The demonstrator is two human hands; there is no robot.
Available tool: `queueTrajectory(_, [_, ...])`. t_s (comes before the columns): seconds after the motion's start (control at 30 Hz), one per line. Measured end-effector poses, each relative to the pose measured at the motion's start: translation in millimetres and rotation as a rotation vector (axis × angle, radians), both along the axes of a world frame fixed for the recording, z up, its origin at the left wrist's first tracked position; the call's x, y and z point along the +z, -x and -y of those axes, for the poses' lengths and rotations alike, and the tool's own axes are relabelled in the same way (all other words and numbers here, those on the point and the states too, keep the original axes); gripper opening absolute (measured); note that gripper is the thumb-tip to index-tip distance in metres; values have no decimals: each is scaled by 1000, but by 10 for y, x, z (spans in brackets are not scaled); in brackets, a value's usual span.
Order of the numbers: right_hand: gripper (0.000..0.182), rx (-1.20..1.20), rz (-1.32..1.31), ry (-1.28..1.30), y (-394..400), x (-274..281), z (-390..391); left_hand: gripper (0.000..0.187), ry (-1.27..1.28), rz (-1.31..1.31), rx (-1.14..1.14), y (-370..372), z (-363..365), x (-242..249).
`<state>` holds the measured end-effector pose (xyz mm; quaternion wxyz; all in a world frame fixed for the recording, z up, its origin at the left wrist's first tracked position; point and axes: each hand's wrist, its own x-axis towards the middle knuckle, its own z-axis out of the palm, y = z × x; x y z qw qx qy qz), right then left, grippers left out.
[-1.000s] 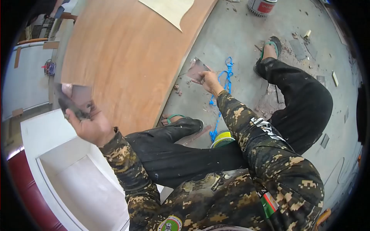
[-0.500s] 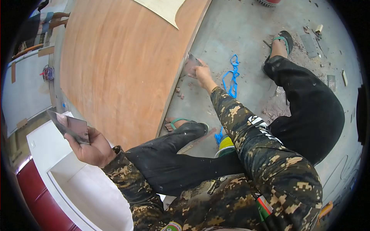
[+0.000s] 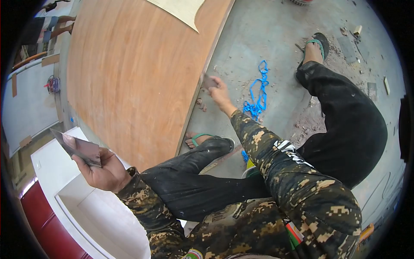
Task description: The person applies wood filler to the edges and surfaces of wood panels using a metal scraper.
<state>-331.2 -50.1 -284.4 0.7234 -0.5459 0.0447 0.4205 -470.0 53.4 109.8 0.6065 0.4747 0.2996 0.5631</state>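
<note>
My left hand [image 3: 107, 172], low at the left, grips a thin flat metal scraper plate [image 3: 88, 153]. A pinkish lump of paste [image 3: 68, 140] shows near its far corner. My right hand [image 3: 221, 96] is closed on a smaller flat scraper blade [image 3: 209, 82]. That blade meets the long side edge of a large wooden panel [image 3: 138, 82]; its tip is blurred. The panel's broad brown face lies between my two hands.
Blue string [image 3: 258, 95] lies tangled on the grey floor beside my right forearm. A yellow bucket [image 3: 250, 164] is partly hidden under that arm. Pale sheet material [image 3: 183, 12] rests on the panel. A white cabinet [image 3: 58, 162] stands lower left; another person's legs [image 3: 62, 25] show upper left.
My right hand has slid along the panel's edge, down and left in view, with its scraper blade. My left hand stays nearly still, holding the plate.
</note>
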Motion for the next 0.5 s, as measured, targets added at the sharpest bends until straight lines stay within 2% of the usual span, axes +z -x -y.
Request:
queueTrajectory(0.03, [51, -90, -157, 47, -66, 9, 29, 32, -1, 4, 3, 36, -20, -7])
queueTrajectory(0.1, [53, -74, -139, 63, -242, -9, 17, 34, 2, 26, -95, 146, -69, -30])
queueTrajectory(0.27, [54, -33, -112, 48, -548, -8, -154, 36, -6, 49, -124, 15, 10, -22])
queueTrajectory(0.37, [47, 16, -13, 121, -497, 54, -334, 36, -7, 40, -107, 47, -21, -50])
queueTrajectory(0.43, [37, -116, 239, 335, -323, 161, -420, 36, 3, 30, -61, 62, -22, -60])
queueTrajectory(0.47, [37, -118, 237, 337, -248, 120, -373, 36, -3, 19, -108, 34, -3, -56])
queueTrajectory(0.5, [36, -84, 227, 231, -167, 89, -327, 35, -11, 12, -157, 3, 6, -51])
